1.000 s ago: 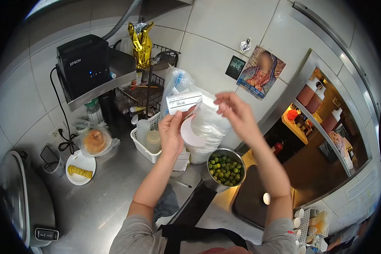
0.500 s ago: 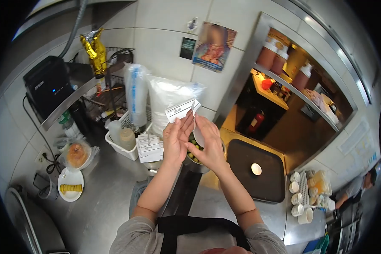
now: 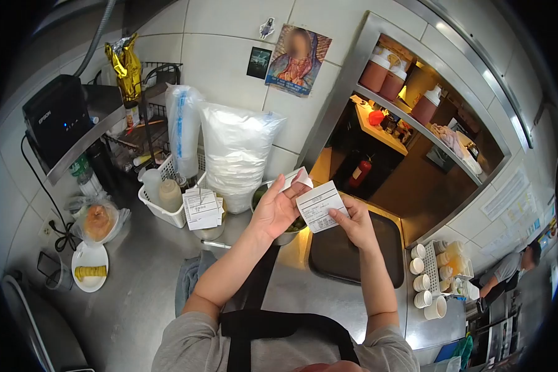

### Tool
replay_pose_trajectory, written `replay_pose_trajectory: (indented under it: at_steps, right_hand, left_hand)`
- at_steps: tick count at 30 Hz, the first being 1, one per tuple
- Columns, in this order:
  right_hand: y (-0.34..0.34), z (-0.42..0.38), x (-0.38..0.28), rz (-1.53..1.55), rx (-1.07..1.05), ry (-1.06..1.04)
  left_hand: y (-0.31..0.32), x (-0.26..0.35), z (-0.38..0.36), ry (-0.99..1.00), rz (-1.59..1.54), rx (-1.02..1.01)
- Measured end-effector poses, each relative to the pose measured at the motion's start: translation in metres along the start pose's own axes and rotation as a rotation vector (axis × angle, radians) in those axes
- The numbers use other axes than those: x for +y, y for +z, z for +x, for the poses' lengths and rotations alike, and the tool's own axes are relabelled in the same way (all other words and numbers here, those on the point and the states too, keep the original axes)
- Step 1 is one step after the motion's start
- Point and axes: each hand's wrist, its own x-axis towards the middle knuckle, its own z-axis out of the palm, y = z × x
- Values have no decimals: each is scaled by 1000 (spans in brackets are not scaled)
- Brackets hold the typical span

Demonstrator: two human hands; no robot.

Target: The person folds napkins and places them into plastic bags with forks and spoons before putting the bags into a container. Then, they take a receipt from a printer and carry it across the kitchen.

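In front of me, my right hand [image 3: 356, 224] pinches a printed order slip [image 3: 319, 208] by its right edge, the printed face toward me. My left hand [image 3: 274, 209], palm up and fingers curled, holds a second white paper slip [image 3: 297, 178], partly behind its fingers. The two slips are side by side, their edges close together. Below them, a metal pot [image 3: 286, 237] with green contents is mostly hidden by my hands and the papers. To the left, a pile of printed slips [image 3: 201, 209] lies by a white basket.
A dark tray [image 3: 378, 263] lies right of the pot, with stacked white cups [image 3: 421, 283] beyond it. At the left are a plate [image 3: 89, 282] with a yellow roll, a black printer [image 3: 59, 118] and the white basket [image 3: 170, 214]. A person [image 3: 508, 273] stands far right.
The slips, earlier together between both hands, are now apart. My right hand has moved right with one and turned its print toward me. The view has shifted slightly; the tray's small cup no longer shows.
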Motion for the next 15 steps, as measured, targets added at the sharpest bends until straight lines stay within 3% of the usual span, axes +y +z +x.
replay_pose_trajectory:
  at_steps: [3,5,7,9,12,13,14,15]
  right_hand:
    - [-3,8,-3,-128,-73,-23]
    - [-2,15,-5,-231,-123,-65]
    - [-2,24,-13,-338,-169,-114]
    - [-6,41,-35,-744,-185,-134]
    - [-31,107,-79,-913,-45,-542]
    - [-41,137,-99,-1029,67,-636]
    - [-55,180,-115,-981,142,-859]
    - [-66,216,-141,-1140,376,-1055]
  left_hand:
    - [2,3,2,58,12,73]
    - [3,1,4,237,242,161]
    - [9,7,2,297,241,203]
    - [9,16,2,605,318,240]
    - [24,45,-16,854,392,200]
    - [29,48,-22,855,395,184]
    - [32,48,-30,859,456,173]
    - [32,48,-35,864,517,164]
